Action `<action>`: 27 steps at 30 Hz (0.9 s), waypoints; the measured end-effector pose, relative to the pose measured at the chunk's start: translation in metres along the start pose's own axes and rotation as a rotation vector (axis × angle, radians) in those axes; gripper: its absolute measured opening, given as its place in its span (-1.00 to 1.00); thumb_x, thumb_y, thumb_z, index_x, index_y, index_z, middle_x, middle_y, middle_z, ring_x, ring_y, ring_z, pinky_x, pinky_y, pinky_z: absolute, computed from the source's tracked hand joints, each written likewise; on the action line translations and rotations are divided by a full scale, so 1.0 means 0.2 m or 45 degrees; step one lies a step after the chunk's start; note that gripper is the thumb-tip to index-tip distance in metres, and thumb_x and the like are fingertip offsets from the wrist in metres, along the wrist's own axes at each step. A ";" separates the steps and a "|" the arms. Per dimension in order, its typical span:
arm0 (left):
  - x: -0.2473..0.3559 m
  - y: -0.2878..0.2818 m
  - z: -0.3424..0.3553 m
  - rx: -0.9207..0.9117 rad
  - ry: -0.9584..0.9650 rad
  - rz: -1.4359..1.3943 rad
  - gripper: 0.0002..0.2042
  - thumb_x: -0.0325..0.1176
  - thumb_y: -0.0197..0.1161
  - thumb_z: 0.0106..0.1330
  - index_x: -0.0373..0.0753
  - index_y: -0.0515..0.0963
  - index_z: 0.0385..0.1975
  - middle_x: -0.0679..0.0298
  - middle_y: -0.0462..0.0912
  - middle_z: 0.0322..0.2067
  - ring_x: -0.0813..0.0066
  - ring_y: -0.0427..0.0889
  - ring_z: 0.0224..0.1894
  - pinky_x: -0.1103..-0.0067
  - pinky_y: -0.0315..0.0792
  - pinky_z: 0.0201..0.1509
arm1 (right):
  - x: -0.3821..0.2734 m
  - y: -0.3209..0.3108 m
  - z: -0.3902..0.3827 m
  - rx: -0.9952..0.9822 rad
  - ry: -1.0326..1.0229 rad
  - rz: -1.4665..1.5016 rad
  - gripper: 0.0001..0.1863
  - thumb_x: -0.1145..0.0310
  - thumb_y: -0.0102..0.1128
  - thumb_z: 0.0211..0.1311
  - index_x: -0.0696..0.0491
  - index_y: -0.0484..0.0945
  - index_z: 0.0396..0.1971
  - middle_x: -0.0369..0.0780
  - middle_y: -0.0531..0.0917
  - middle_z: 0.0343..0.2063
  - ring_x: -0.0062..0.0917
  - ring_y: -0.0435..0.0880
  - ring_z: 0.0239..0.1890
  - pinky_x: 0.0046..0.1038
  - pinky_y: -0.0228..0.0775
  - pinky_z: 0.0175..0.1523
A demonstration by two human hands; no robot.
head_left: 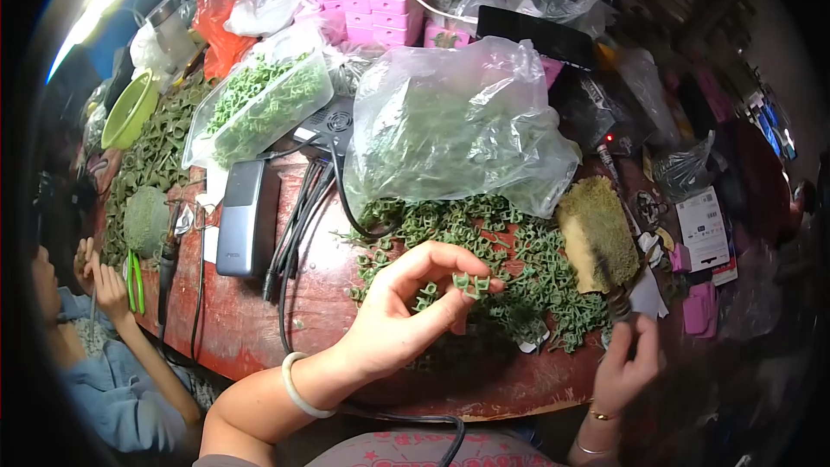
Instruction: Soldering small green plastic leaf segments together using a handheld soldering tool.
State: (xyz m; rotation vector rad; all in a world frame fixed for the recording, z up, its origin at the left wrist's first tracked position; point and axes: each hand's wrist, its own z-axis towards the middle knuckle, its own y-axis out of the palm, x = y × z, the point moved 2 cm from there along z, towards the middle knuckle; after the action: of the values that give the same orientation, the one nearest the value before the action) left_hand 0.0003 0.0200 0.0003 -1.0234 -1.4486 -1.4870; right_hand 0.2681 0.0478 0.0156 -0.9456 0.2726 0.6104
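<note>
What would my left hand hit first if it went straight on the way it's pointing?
Probably the rough yellow block, up and to the right. Your left hand seems raised over the loose green pieces, but depth is unclear, so it might brush those first.

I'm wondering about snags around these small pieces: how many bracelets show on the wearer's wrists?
3: a pale bangle on the left wrist; a gold bracelet and a thin silvery one on the right. More may be hidden.
</note>
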 end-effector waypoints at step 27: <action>-0.01 0.02 0.01 0.034 -0.001 -0.029 -0.80 -0.43 0.18 0.34 -0.27 0.43 -0.08 0.05 0.64 -0.12 0.71 0.47 -0.51 0.77 0.33 -0.48 | -0.15 0.11 -0.04 -0.306 -0.314 0.139 -0.62 0.05 0.29 0.20 0.11 0.52 -0.42 -0.25 0.53 -0.61 -0.35 0.51 -0.63 -0.39 0.33 -0.52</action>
State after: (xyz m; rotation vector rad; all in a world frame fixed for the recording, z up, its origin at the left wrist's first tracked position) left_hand 0.0049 0.0213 0.0007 -0.9941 -1.4814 -1.4800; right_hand 0.2324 0.0399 0.0108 -1.0788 0.0303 0.8665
